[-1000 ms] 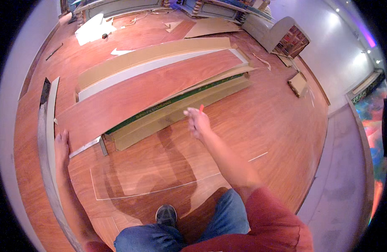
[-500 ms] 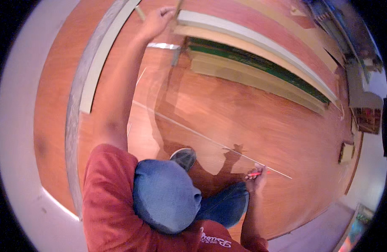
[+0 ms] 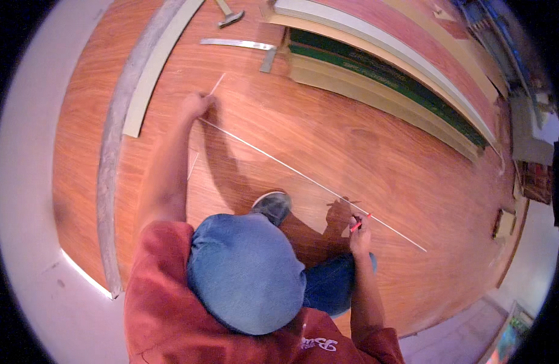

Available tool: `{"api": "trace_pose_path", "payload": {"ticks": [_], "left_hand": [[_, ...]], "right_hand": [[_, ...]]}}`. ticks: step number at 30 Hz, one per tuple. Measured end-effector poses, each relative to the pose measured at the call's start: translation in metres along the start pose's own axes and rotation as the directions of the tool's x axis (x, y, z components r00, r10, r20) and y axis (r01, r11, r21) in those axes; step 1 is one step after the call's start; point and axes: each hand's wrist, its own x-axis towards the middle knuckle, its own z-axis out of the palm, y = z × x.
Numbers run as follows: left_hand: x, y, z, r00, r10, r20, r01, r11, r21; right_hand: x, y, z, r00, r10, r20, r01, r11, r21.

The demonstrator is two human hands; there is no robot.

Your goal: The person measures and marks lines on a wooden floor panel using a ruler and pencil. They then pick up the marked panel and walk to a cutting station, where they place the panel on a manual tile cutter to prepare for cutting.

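Note:
My left hand (image 3: 198, 105) is down on the reddish wood-look floor (image 3: 382, 158), its fingers curled in where two thin white lines meet. What it holds, if anything, is hidden. The long white line (image 3: 279, 161) runs from beside it toward the right; the short one (image 3: 217, 83) crosses beyond its fingers. On the right, my right hand (image 3: 360, 233) grips a slim red pencil or pen (image 3: 361, 222), just near the long line. Far ahead of my left hand lie a try square (image 3: 238, 43) with a metal blade and a hammer (image 3: 231, 19).
A stack of boards with a green-sided carton (image 3: 382, 79) lies ahead on the right. Along the left run a pale narrow strip (image 3: 147, 100) and a grey strip (image 3: 112, 151). My knee (image 3: 246, 273) and shoe (image 3: 272, 205) are between my arms. A small box (image 3: 505, 223) sits far right.
My left hand has come back from the near end of the board stack to the white lines. The right hand has shifted slightly forward and left, and the red pencil or pen has tilted.

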Motion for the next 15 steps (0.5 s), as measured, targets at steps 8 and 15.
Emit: {"api": "trace_pose_path", "payload": {"ticks": [8, 15], "left_hand": [[-0.028, 0.049, -0.03, 0.964, -0.218, -0.151, 0.179, 0.955, -0.237], [-0.159, 0.054, -0.08, 0.952, -0.196, -0.236, 0.081, 0.903, -0.421]], "right_hand": [[0.07, 0.008, 0.009, 0.948, -0.309, -0.072, 0.316, 0.942, 0.11], [0.138, -0.073, -0.06, 0.899, -0.389, 0.199, 0.437, 0.829, -0.349]]}}
